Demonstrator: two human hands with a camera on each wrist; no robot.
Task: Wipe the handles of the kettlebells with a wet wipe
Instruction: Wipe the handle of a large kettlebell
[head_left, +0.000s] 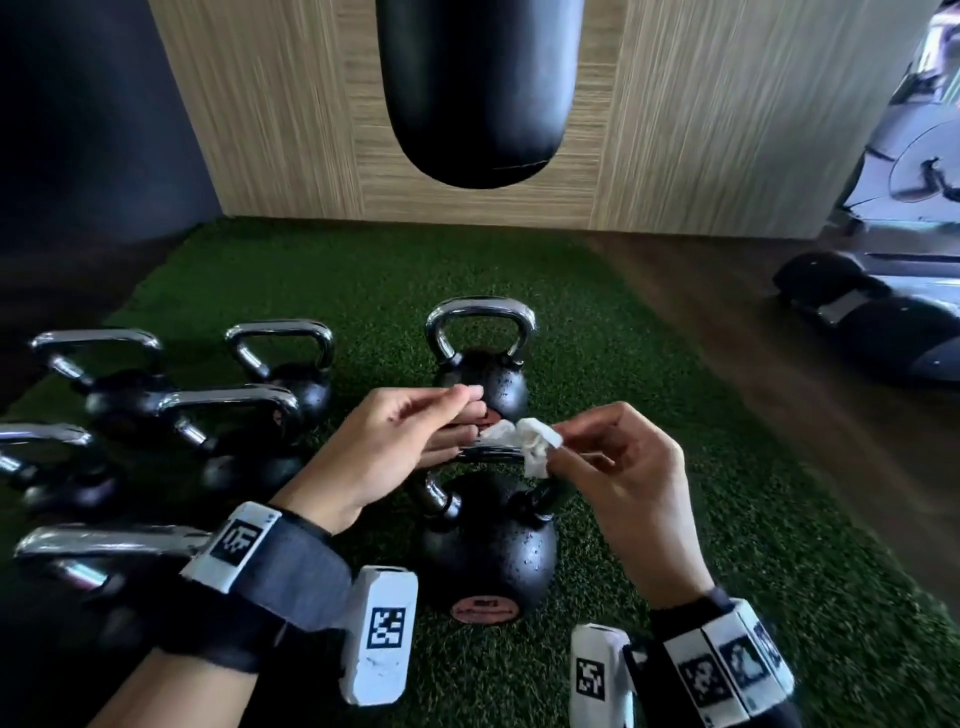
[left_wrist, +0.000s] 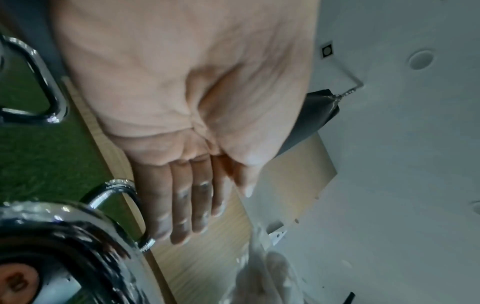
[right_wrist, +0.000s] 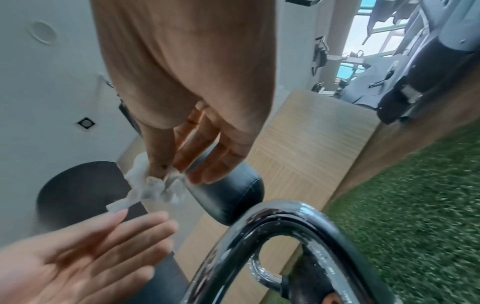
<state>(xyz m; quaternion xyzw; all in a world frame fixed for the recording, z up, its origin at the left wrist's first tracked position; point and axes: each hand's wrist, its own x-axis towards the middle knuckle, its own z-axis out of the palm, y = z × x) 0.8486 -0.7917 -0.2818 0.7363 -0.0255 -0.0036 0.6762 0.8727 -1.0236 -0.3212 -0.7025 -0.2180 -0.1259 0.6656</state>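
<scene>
Green turf (head_left: 332, 270) carries the kettlebells, and just above the nearest kettlebell's chrome handle (head_left: 439, 499) hangs the wet wipe (head_left: 535, 447), pinched by the right hand (head_left: 634, 483). Crumpled, soft and limp, it likely needs spreading before wrapping the slick, rigid handle. The left hand (head_left: 384, 447) lies spread beside it. Only the right-wrist view shows droplets on the handle (right_wrist: 285, 211).

Both hands are bare. The left hand (head_left: 384, 441) has a wide dark grey fabric band (head_left: 291, 577) round its wrist, with white blocks fixed to it, each printed with a black-and-white square code; one block (head_left: 382, 634) juts from the underside. The right hand (head_left: 631, 488) has a black wrist band (head_left: 691, 608) with a row of white coded blocks (head_left: 727, 665) and another white block (head_left: 595, 670) beside it
</scene>
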